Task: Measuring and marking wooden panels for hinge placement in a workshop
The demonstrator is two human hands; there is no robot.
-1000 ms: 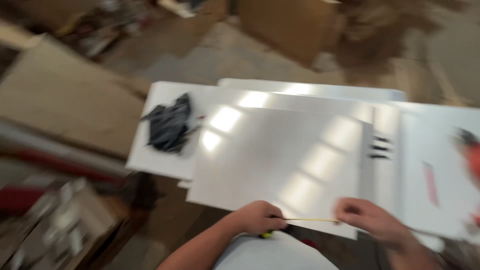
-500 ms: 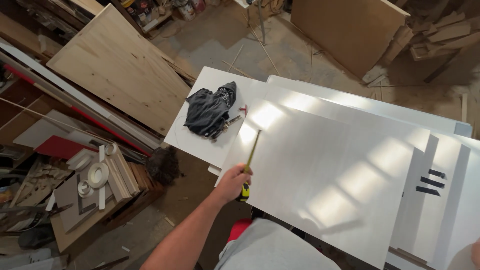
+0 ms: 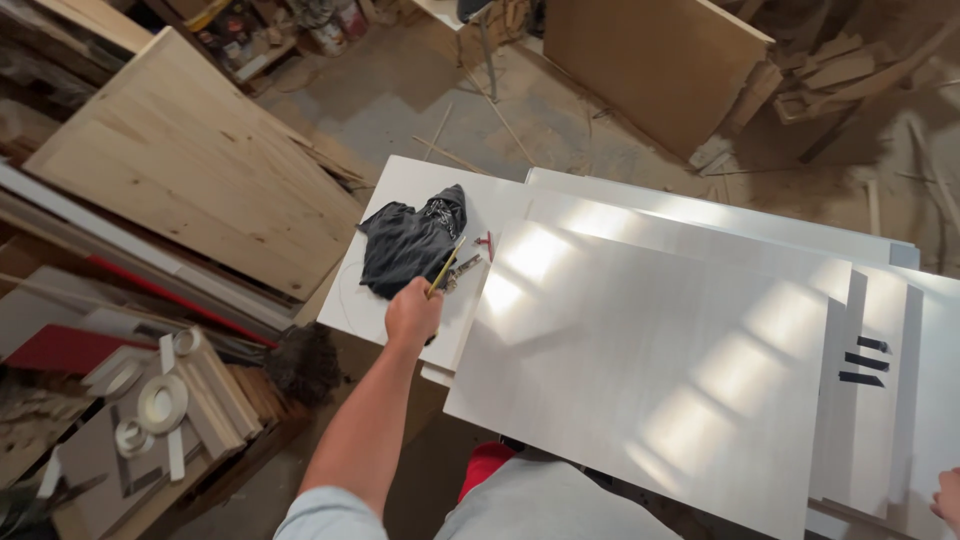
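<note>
My left hand is closed around a tape measure whose yellow blade sticks out up and to the right, toward a crumpled dark cloth. The hand hovers over the left end of a white panel, next to a larger white panel stacked on top. A small red piece and a metal bit lie beside the cloth. Only the edge of my right hand shows at the bottom right corner, by the panel stack.
A big plywood sheet leans at the left above long strips. Rolls of white edge tape lie on scraps at lower left. A brown board stands at the back. Two black strips lie on the right panels.
My left hand has moved left and away from me along the panel edge with the tape measure, up to the dark cloth. My right hand has left the tape.
</note>
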